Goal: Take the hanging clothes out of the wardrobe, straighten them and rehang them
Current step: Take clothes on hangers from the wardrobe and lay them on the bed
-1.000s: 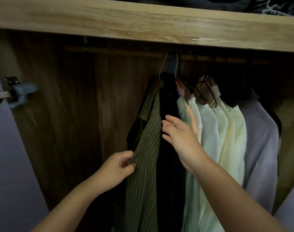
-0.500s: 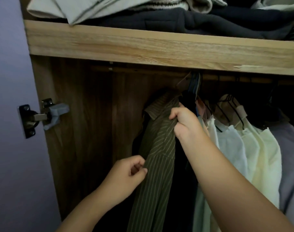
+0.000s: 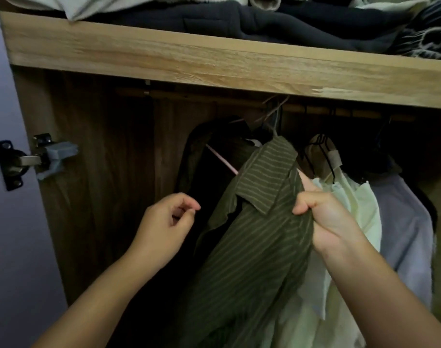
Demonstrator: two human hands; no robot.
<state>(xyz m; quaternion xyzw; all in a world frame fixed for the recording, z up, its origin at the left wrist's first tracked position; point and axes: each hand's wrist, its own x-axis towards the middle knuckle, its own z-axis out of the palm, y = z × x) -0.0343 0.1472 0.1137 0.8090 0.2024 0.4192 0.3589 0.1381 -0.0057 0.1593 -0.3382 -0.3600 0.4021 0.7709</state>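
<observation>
Two bare hands reach into the wardrobe (image 3: pixel 93 172) below its wooden shelf (image 3: pixel 214 61). The right hand (image 3: pixel 325 217) has its fingers and thumb curled tight round the olive striped shirt (image 3: pixel 254 237) at the shoulder just beside the collar, a closed grip on the cloth, and the shirt leans out toward the camera from the rail (image 3: pixel 340 112), its lower part hanging down between the two forearms. The left hand (image 3: pixel 166 227) hovers just left of the shirt with fingers loosely curled and thumb near the forefinger, holding nothing and touching no garment. A pink hanger arm (image 3: pixel 222 160) shows bare behind the shirt's collar, slanting down to the right. Left of it hangs a dark garment (image 3: pixel 201 151), hard to make out in the shadow. Right of the striped shirt hang pale yellow-green shirts (image 3: pixel 357 202) on black wire hangers, and beyond them a lilac shirt (image 3: pixel 405 222). Folded clothes (image 3: pixel 264 18) in dark and light cloth lie piled on the shelf. At left a metal door hinge (image 3: pixel 25 162) is fixed to the wardrobe's side panel.
</observation>
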